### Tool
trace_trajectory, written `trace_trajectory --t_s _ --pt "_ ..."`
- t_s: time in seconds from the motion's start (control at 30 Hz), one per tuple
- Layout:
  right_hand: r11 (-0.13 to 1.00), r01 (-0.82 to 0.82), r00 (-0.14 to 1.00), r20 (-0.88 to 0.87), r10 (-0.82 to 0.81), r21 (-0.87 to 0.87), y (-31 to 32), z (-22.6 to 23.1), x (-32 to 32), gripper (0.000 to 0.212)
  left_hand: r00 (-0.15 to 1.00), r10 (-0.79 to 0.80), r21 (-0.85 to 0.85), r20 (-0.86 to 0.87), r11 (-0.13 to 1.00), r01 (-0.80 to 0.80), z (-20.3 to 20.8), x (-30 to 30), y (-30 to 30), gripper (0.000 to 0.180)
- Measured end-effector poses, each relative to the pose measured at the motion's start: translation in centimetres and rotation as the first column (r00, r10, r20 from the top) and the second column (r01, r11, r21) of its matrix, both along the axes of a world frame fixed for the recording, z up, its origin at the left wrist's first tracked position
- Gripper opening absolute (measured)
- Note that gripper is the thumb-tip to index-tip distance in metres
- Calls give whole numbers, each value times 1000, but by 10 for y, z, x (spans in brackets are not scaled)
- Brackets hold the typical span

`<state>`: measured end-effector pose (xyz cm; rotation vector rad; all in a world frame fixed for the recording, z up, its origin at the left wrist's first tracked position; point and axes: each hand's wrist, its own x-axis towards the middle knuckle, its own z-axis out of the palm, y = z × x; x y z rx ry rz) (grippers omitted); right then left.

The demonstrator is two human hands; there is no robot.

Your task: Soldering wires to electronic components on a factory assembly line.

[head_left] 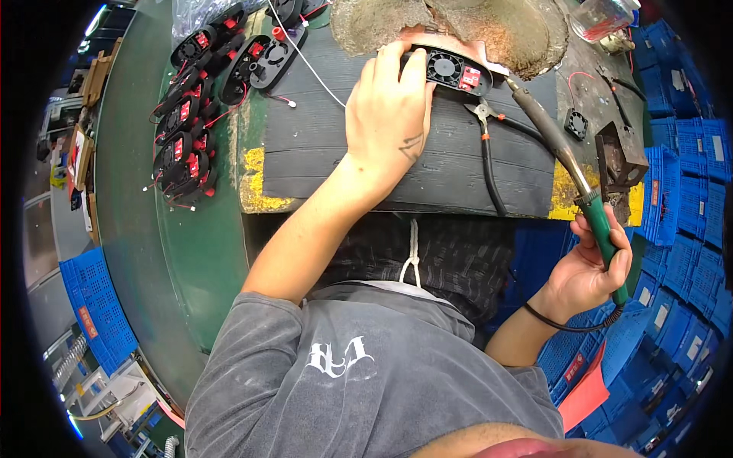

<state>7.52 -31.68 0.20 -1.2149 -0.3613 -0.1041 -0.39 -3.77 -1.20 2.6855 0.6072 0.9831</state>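
My left hand point(388, 118) is closed on the left end of a black oval fan housing point(482, 86). Inside that housing show a small black fan point(445, 69) and a red part beside it. My right hand point(592, 263) grips the green handle of a soldering iron point(561, 141), whose tip reaches up-left to the right end of the housing. Just below the housing lies a pair of cutting pliers point(486, 145) with black handles, its jaws pointing up-left. The underside of the housing and my left fingertips are partly hidden.
Several black housings with red parts point(183, 114) are heaped on the green surface at left. A black mat point(305, 145) covers the bench. Right of it are a loose small fan point(576, 124), another pair of pliers point(617, 95), a rusty metal holder point(620, 156) and blue crates point(691, 198).
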Motion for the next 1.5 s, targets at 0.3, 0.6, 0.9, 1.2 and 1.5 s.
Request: trace_trajectory --t_s 0.3,0.6,0.9,1.2,1.5 --pt "999 -2 1000 -6 2 -32 5 1 2 40 993 73 71 -88 995 -67 3 4 1 40" --pt "999 47 998 -43 -48 -13 7 1 3 39 990 113 23 -79 994 -111 19 -6 2 48" --pt "1000 12 1000 -24 -12 -6 8 5 7 39 964 -96 106 -249 986 126 18 -85 39 18" --pt "1000 7 1000 9 -7 13 9 12 10 39 851 -399 -85 -342 915 395 46 -97 39 18" --pt "997 -56 996 67 60 -58 17 11 12 42 900 -431 -109 57 894 435 62 -49 35 25"
